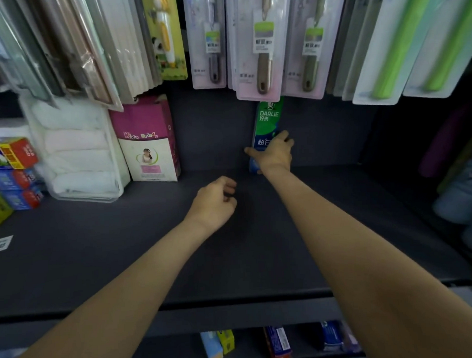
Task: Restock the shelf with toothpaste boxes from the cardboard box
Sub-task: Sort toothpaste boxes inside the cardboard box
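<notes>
A green and blue Darlie toothpaste box [268,118] stands upright against the back wall of the dark shelf [124,251]. My right hand [274,152] reaches far in and grips the box's lower half, thumb on its left side. My left hand [214,204] hovers over the middle of the shelf with its fingers loosely curled, holding nothing. The cardboard box is not in view.
A pink Kids box [146,139] and a clear pack of white cloths [77,153] stand at the back left. Stacked toothpaste boxes [13,175] sit at the far left. Toothbrush packs [261,45] hang above. More boxes [277,342] lie on the shelf below.
</notes>
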Demonstrator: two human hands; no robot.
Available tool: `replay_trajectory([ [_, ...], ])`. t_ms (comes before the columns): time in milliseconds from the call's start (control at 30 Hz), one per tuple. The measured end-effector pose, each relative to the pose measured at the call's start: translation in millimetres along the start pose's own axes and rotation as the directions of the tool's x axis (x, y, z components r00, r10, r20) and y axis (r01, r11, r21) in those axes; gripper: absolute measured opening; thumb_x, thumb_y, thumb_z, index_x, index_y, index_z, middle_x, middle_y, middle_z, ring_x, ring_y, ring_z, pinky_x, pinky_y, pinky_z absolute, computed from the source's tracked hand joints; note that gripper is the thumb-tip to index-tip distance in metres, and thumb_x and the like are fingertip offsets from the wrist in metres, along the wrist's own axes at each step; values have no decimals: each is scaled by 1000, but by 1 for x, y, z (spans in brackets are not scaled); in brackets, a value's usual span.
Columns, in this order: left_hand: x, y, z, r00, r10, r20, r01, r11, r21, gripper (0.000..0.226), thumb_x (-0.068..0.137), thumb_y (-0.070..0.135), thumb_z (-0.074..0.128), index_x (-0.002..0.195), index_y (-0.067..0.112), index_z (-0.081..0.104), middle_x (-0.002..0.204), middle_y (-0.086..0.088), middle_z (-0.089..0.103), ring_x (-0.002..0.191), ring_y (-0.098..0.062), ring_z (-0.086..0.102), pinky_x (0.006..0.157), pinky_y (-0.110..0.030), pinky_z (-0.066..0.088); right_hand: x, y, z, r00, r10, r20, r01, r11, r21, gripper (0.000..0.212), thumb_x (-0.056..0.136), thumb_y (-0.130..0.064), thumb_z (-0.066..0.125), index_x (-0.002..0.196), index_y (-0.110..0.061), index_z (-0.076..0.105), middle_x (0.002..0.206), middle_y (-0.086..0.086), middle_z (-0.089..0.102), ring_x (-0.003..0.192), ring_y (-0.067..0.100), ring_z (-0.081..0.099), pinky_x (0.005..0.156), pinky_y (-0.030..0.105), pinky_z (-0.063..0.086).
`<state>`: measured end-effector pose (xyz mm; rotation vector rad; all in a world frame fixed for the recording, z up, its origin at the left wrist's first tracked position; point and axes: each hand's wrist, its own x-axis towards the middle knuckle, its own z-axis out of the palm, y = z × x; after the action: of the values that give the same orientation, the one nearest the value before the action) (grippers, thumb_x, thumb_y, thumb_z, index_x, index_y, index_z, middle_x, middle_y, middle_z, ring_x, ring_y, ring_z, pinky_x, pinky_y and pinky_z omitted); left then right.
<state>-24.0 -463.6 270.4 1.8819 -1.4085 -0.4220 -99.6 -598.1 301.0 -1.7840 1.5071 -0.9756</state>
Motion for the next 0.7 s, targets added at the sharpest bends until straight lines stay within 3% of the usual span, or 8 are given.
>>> replay_trajectory([
  [267,-7,0,-5,1000,23,21,-23,1000,-20,33,88,4,51,119,12,54,115,-2,58,96,-11,54,84,-20,42,-7,3,-3,998,63,17,-63,998,-10,84,79,-33,73,139,-6,21,142,17,28,119,37,48,90,49,50],
  [367,-15,-5,-10,999,16,-36,-18,999,-31,31,87,4,52,116,12,56,113,-2,62,92,-10,55,81,-17,41,-28,10,-6,998,32,55,-33,999,13,71,83,-26,68,136,-7,25,136,18,32,104,38,58,74,47,57],
  [467,-34,-6,-14,993,14,-121,-24,996,-82,28,86,1,51,111,11,59,109,-4,65,88,-12,59,75,-11,39,-66,18,-15,984,-24,176,23,1000,12,51,86,-18,62,129,-7,36,124,16,45,80,32,64,41,28,53],
  [600,-103,-4,-19,959,175,-222,-208,969,-135,28,83,-3,49,104,9,61,95,3,64,84,-9,63,75,-9,43,-151,22,-32,935,-253,250,226,965,132,14,87,-7,56,101,-9,55,84,1,61,37,6,53,31,18,39],
  [700,-180,-30,-20,946,279,-167,-300,946,-122,23,78,0,46,93,7,61,81,8,61,75,-4,59,71,-10,44,-235,30,-35,803,-480,354,440,877,194,12,84,-2,52,84,-11,59,56,-10,55,36,-2,52,40,7,36],
])
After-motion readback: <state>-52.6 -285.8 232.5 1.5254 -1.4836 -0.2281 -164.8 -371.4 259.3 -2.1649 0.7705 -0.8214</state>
